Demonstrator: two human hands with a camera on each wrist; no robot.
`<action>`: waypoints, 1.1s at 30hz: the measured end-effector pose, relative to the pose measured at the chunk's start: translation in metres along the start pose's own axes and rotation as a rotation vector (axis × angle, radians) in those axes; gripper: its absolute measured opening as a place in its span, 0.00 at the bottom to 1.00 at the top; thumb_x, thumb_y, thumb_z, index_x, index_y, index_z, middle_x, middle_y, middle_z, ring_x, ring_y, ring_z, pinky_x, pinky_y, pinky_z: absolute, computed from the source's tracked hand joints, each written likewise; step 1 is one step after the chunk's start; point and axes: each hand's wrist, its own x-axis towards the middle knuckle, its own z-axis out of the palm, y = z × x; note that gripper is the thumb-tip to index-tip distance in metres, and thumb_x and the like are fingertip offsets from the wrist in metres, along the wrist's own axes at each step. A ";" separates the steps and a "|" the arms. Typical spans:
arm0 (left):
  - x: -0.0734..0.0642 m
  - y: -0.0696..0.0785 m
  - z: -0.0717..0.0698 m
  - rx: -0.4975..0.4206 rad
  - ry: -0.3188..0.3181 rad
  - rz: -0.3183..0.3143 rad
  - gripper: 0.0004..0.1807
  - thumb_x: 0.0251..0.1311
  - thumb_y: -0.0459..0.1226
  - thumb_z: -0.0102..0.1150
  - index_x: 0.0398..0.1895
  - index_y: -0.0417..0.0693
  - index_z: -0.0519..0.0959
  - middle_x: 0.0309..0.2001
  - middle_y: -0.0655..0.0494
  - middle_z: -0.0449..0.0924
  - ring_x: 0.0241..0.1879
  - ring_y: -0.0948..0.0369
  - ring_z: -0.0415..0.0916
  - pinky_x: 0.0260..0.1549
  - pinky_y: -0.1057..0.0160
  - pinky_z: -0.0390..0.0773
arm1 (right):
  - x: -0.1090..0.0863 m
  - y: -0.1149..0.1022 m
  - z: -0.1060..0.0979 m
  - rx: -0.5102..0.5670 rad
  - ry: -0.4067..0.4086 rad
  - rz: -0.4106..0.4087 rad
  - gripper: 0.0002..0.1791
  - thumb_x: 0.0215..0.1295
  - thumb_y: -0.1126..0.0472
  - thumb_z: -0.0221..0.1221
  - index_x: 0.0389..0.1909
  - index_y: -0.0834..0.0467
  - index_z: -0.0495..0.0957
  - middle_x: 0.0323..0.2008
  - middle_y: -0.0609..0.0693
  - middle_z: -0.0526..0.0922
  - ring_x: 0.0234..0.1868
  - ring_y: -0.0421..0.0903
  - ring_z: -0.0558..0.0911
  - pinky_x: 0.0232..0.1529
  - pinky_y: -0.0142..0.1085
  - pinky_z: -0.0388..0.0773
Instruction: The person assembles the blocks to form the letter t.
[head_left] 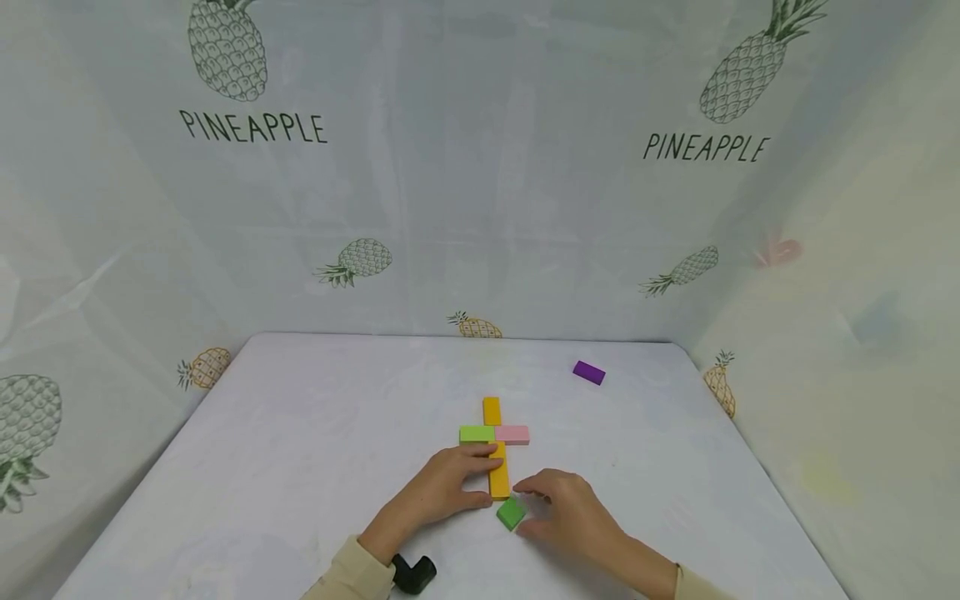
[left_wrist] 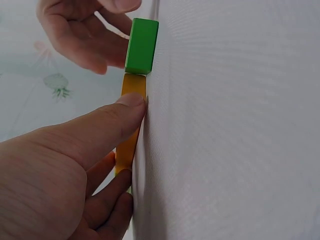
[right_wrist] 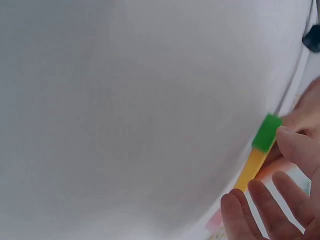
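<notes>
My left hand (head_left: 442,483) holds an orange-yellow block (head_left: 498,482) on the white table, thumb at its near end and fingertips along its far part. In the left wrist view, the thumb presses on the yellow block (left_wrist: 127,150). A green block (head_left: 512,513) sits at the yellow block's near end, slightly turned. Around its right side, my right hand (head_left: 570,512) is spread, thumb tip right by the green block (right_wrist: 267,132) in the right wrist view. Beyond the held block, a light green block (head_left: 476,433) and a pink block (head_left: 513,434) lie end to end crosswise.
Another yellow block (head_left: 491,410) points away from the crosswise pair. Farther back on the right lies a purple block (head_left: 589,372). A black angular object (head_left: 415,577) is beside the left sleeve. Pineapple-printed cloth (head_left: 465,183) hangs behind the table (head_left: 337,400).
</notes>
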 end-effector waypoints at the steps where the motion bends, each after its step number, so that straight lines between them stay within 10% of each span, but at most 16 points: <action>1: 0.000 0.000 0.000 0.002 -0.001 -0.002 0.32 0.65 0.46 0.75 0.72 0.56 0.79 0.75 0.61 0.73 0.74 0.57 0.70 0.71 0.47 0.73 | 0.001 0.002 -0.002 -0.003 0.004 0.005 0.22 0.54 0.59 0.81 0.51 0.54 0.89 0.45 0.42 0.89 0.43 0.39 0.84 0.46 0.36 0.87; 33: 0.000 0.002 -0.001 0.002 -0.005 0.006 0.32 0.65 0.45 0.75 0.73 0.56 0.78 0.75 0.61 0.72 0.74 0.56 0.70 0.71 0.49 0.73 | 0.082 0.126 -0.081 -0.081 0.269 0.078 0.35 0.63 0.61 0.75 0.70 0.63 0.77 0.65 0.64 0.79 0.67 0.67 0.77 0.68 0.65 0.73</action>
